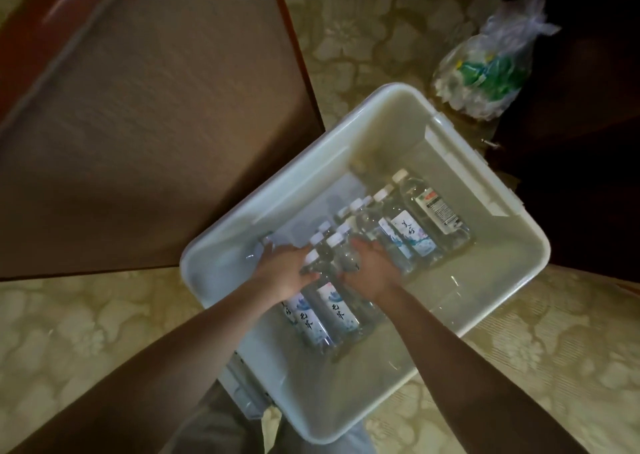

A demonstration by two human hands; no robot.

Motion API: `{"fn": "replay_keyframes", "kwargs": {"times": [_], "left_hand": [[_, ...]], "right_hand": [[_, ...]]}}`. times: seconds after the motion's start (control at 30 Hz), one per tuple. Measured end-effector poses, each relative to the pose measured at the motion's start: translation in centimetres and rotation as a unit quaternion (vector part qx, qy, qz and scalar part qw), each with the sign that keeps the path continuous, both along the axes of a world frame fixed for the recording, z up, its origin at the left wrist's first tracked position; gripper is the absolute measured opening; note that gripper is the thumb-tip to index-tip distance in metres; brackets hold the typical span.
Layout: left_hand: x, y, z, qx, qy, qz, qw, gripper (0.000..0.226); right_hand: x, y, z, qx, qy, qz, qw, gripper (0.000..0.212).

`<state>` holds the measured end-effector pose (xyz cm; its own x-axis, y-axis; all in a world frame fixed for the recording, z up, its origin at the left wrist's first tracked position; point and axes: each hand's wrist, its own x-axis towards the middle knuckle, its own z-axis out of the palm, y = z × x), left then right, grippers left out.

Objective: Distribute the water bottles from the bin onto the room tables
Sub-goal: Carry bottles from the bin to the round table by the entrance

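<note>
Because the water bottles (412, 235) lie on their sides on the floor of the white bin (398, 135), packed shoulder to shoulder with their white caps all pointing toward the far wall, the person has to reach down past the rim with both arms to get at them. The left hand (284, 270) lies over the necks of the nearer group, fingers stretched forward and thumb tucked against a bottle; blur hides whether it truly has a hold, so its grip cannot be told. The right hand (370, 268) sits just beside it with its fingers curled down round one of the bottles, which looks like a real grasp taken near the shoulder, where a full bottle is narrowest and least likely to slip (wet-looking glints on the plastic suggest it may be slick). No bottle has left the bin, which looks about half covered, so the distributing seems to be at its picking-up step. The bin stands on the patterned carpet (86, 332), beside a brown panel (138, 124), with a knotted plastic bag (485, 69) just beyond its far corner.
</note>
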<state>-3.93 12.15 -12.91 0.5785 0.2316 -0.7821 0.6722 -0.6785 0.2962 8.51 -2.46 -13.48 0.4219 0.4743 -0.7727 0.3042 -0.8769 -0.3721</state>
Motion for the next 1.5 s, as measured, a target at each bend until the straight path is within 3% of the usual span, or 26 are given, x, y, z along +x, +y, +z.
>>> {"fn": "replay_keyframes", "kwargs": {"times": [0.17, 0.33, 0.63, 0.87, 1.1, 1.23, 1.3, 1.5], "left_hand": [[0.3, -0.1, -1.4, -0.001, -0.016, 0.046, 0.999, 0.056], [0.4, -0.2, -1.7, -0.060, -0.021, 0.125, 0.990, 0.046], [-0.3, -1.2, 0.1, -0.210, -0.068, 0.269, 0.938, 0.038], [-1.3, -1.6, 3.0, -0.234, -0.145, 0.306, 0.911, 0.029], [-1.8, 0.4, 8.1, -0.238, -0.259, 0.407, 0.843, 0.019], [-2.9, 1.6, 11.7, -0.219, -0.316, 0.467, 0.796, 0.014], [-4.0, 2.1, 13.2, -0.216, -0.331, 0.496, 0.774, 0.013], [-9.6, 2.6, 16.9, -0.196, -0.366, 0.524, 0.744, 0.017]], "right_hand": [[0.6, -0.1, -0.5, -0.012, -0.011, 0.029, 0.999, 0.071], [1.2, -0.1, -0.2, 0.008, 0.019, 0.009, 1.000, 0.082], [2.2, -1.1, 1.4, 0.057, 0.070, -0.048, 0.995, 0.080], [2.1, -1.8, 3.5, 0.094, 0.089, -0.067, 0.989, 0.083], [2.1, -0.2, 8.2, 0.176, 0.128, -0.141, 0.966, 0.079], [0.7, 1.8, 11.4, 0.224, 0.141, -0.145, 0.953, 0.056], [-0.5, 2.7, 12.9, 0.235, 0.147, -0.167, 0.946, 0.059], [-4.9, 4.4, 16.6, 0.250, 0.159, -0.164, 0.941, 0.054]]}}
